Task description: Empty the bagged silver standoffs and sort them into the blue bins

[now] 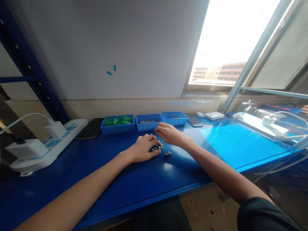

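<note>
My left hand rests on the blue tabletop, its fingers curled round a little heap of small metal screw-like parts. Just to the right of that heap, a loose metal part lies on the table. My right hand is above the table near the middle blue bin, with its fingers pinched together and pointing left. What those fingertips hold, if anything, is hidden. Small metal pieces lie in the middle bin.
The left blue bin holds green plastic pieces; the right bin holds small metal parts. A white power strip with chargers and a dark phone are at left. A white box-shaped device lies near the metal post.
</note>
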`<state>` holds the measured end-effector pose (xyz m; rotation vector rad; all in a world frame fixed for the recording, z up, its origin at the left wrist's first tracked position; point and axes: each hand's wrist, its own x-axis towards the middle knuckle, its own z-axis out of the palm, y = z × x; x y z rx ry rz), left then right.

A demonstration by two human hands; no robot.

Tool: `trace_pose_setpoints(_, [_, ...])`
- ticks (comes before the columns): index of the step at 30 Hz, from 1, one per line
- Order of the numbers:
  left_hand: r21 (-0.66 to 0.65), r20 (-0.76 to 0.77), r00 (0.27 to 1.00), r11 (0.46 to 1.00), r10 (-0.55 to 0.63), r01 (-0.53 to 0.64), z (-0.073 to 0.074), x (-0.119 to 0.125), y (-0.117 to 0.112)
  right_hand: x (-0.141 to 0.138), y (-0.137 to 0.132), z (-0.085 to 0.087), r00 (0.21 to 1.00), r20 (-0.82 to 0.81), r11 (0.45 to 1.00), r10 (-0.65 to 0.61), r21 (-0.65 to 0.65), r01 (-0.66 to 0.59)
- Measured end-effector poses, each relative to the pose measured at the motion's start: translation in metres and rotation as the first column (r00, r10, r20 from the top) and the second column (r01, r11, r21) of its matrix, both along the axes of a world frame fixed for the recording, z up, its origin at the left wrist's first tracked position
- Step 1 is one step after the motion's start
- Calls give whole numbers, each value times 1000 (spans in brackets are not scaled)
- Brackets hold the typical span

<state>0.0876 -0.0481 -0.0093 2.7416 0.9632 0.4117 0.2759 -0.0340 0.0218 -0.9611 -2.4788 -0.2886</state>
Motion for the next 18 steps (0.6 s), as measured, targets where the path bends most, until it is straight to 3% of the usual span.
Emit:
trace_pose_setpoints(2, [-2,1,1000,1000,0,0,0,0,0,-3,-14,13,972,-201,938,123,343,-48])
trace_pose_setpoints(4, [-5,12,1000,1000,-5,5,1,0,0,1,-28,29,908,-326,780,261,625,0])
trace_pose_setpoints(5, [-8,18,1000,1000,-8,8,1,0,0,5,-32,38,883,-355,704,307,709,41])
trace_pose_setpoints(7, [-21,19,1000,1000,-12,13,1,0,-1,20,-30,51,861,-435,647,265,742,175])
trace_pose_setpoints(8, [-25,14,1000,1000,-9,9,1,0,-1,30,-24,55,852,-491,671,181,695,258])
trace_pose_setpoints(10, [-17,9,999,999,33,-33,1,1,-2,48,-9,55,850,-517,782,-105,485,392])
trace_pose_setpoints(12, [-1,22,993,993,116,-116,-1,2,-2,58,4,46,853,-354,859,-382,205,470])
trace_pose_setpoints(13, [2,33,986,987,161,-161,-3,3,-2,58,7,40,872,-231,886,-431,71,457])
trace_pose_setpoints(15, [-4,50,972,973,230,-230,-5,4,-1,49,4,27,938,0,925,-347,-164,343])
trace_pose_setpoints(18, [0,52,964,965,261,-262,-7,5,1,23,-10,12,974,219,903,-63,-403,149])
